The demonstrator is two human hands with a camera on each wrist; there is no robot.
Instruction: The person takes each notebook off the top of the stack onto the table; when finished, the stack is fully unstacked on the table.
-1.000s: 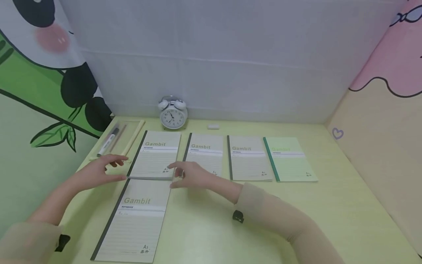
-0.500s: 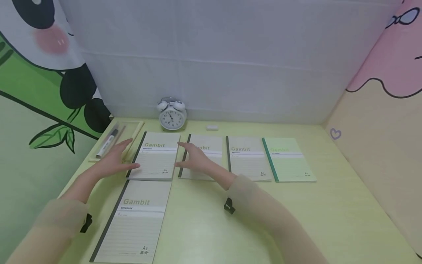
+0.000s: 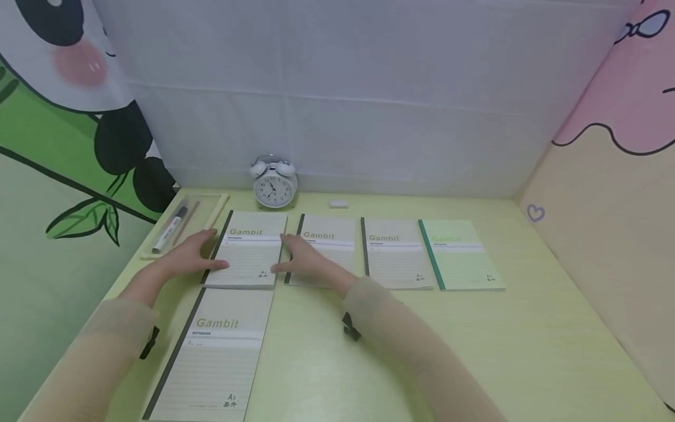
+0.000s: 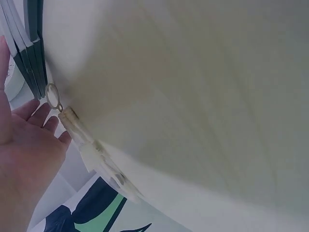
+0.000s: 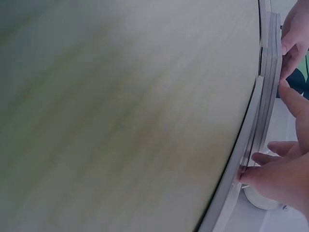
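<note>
A stack of white "Gambit" notebooks (image 3: 248, 258) with dark spines lies at the left of the back row; the left wrist view shows several spines (image 4: 30, 67) one on another. My left hand (image 3: 184, 255) is at its left edge, thumb over the cover and fingers extended along the spine. On the opposite edge, my right hand (image 3: 308, 258) touches the stack with extended fingers, partly covering the neighbouring notebook (image 3: 337, 231). Directly in front of the stack lies another white notebook (image 3: 211, 363).
Further right lie a white notebook (image 3: 398, 258) and a green one (image 3: 464, 258). A white alarm clock (image 3: 275, 186) and an eraser (image 3: 338, 204) stand near the back wall. A clear zip pouch (image 3: 200, 214) with a marker (image 3: 171, 231) lies at the left.
Both hands have moved away from me, from the stack's near corners to its sides. Over the last half second the right hand has slid slightly nearer and left; the notebooks look unmoved.
</note>
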